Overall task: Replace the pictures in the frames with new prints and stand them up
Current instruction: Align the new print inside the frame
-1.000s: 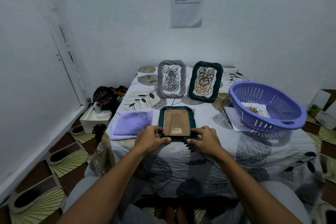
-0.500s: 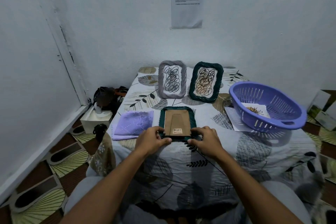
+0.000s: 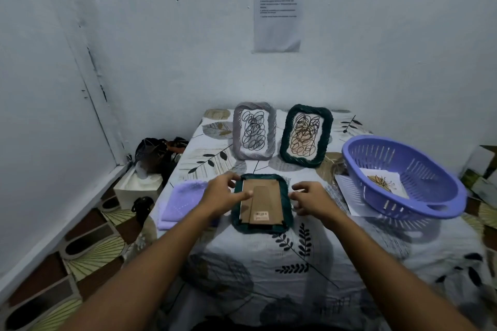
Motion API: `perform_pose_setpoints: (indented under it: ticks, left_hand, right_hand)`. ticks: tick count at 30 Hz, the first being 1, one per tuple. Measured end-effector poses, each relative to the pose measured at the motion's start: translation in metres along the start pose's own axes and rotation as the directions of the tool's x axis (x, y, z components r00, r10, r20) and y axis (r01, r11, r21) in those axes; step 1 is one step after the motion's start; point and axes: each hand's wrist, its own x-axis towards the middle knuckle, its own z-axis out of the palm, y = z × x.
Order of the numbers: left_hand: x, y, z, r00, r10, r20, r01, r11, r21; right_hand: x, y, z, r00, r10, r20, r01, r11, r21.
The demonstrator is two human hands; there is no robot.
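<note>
A dark green woven frame (image 3: 285, 219) lies face down near the table's front, its brown cardboard back (image 3: 265, 204) with folded stand facing up. My left hand (image 3: 224, 195) lies over the frame's upper left corner, thumb resting on the cardboard. My right hand (image 3: 309, 200) is at the frame's right edge with loosely curled fingers that hold nothing. Behind it stand a grey frame (image 3: 254, 130) and a green frame (image 3: 305, 136), both showing scribble prints. A flower print (image 3: 384, 183) lies in the purple basket (image 3: 419, 166).
A white sheet (image 3: 349, 197) sticks out from under the basket at the right. A folded purple cloth (image 3: 178, 197) lies left of the flat frame. On the floor at the left are a white box (image 3: 134, 189) and a dark bag (image 3: 154, 152). Walls close in behind and left.
Both hands have moved from the frame's near bottom corners up along its sides. The left thumb now rests on the backing, and the frame's lower edge is uncovered.
</note>
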Motion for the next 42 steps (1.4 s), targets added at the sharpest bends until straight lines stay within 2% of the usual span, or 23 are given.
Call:
perform_pose_setpoints:
  ticks: [5,8,12,15,18,21,22,25,28,31,33,35,37,39,40,42]
  left_hand:
    - [0.010,0.006,0.018,0.997,-0.055,0.062,0.052,0.997,0.051]
    - [0.009,0.004,0.029,0.991,-0.117,0.063,0.111,0.990,0.086]
    - [0.011,0.012,0.032,0.984,-0.178,-0.006,0.177,0.981,-0.079]
    - [0.011,0.021,0.030,0.979,-0.203,-0.001,0.197,0.954,-0.227]
    - [0.012,0.031,0.026,0.984,-0.177,-0.034,0.157,0.934,-0.322]
    - [0.013,0.058,0.019,0.996,-0.076,-0.049,0.048,0.901,-0.432]
    - [0.011,0.072,0.016,0.998,-0.063,-0.012,0.048,0.861,-0.506]
    - [0.005,0.103,0.009,0.977,-0.094,0.190,0.204,0.661,-0.722]
    - [0.002,0.108,0.006,0.968,-0.094,0.231,0.244,0.553,-0.797]
    - [-0.002,0.099,0.003,0.958,-0.106,0.265,0.285,0.394,-0.874]
    - [-0.004,0.090,0.001,0.943,-0.116,0.312,0.333,0.283,-0.900]
    - [-0.005,0.078,-0.002,0.921,-0.146,0.362,0.386,0.205,-0.899]
    - [-0.004,0.068,-0.005,0.906,-0.171,0.388,0.415,0.163,-0.895]
    - [-0.003,0.059,-0.006,0.900,-0.195,0.391,0.420,0.142,-0.896]
    - [-0.004,0.056,-0.006,0.897,-0.199,0.394,0.422,0.126,-0.898]
    - [-0.005,0.052,-0.003,0.891,-0.207,0.405,0.433,0.112,-0.895]
  right_hand:
    - [0.018,-0.008,0.002,0.988,0.122,0.093,-0.123,0.992,-0.003]
    - [0.023,-0.006,0.000,0.970,0.202,0.134,-0.222,0.962,0.156]
    - [0.018,-0.006,-0.001,0.938,0.239,0.249,-0.332,0.824,0.459]
    - [0.013,-0.013,-0.007,0.933,0.184,0.308,-0.333,0.766,0.550]
    - [0.008,-0.029,-0.014,0.964,0.107,0.243,-0.237,0.763,0.601]
    - [-0.005,-0.052,-0.017,0.996,-0.002,0.087,-0.047,0.829,0.557]
    - [-0.010,-0.059,-0.015,0.998,-0.052,0.031,0.029,0.862,0.505]
    - [-0.024,-0.074,-0.005,0.961,-0.250,-0.122,0.272,0.933,0.234]
    - [-0.034,-0.078,0.005,0.883,-0.438,-0.170,0.443,0.896,-0.007]
    - [-0.037,-0.081,0.004,0.840,-0.509,-0.187,0.514,0.857,-0.023]
    - [-0.031,-0.080,-0.005,0.815,-0.498,-0.295,0.519,0.855,-0.009]
    - [-0.020,-0.073,-0.018,0.818,-0.419,-0.394,0.460,0.888,0.009]
    - [-0.011,-0.060,-0.026,0.882,-0.294,-0.368,0.332,0.942,0.044]
    - [-0.008,-0.048,-0.025,0.975,-0.103,-0.197,0.140,0.973,0.184]
    - [-0.009,-0.042,-0.021,0.997,-0.016,-0.073,0.038,0.952,0.303]
    - [-0.015,-0.035,-0.014,0.989,0.056,0.134,-0.119,0.843,0.525]
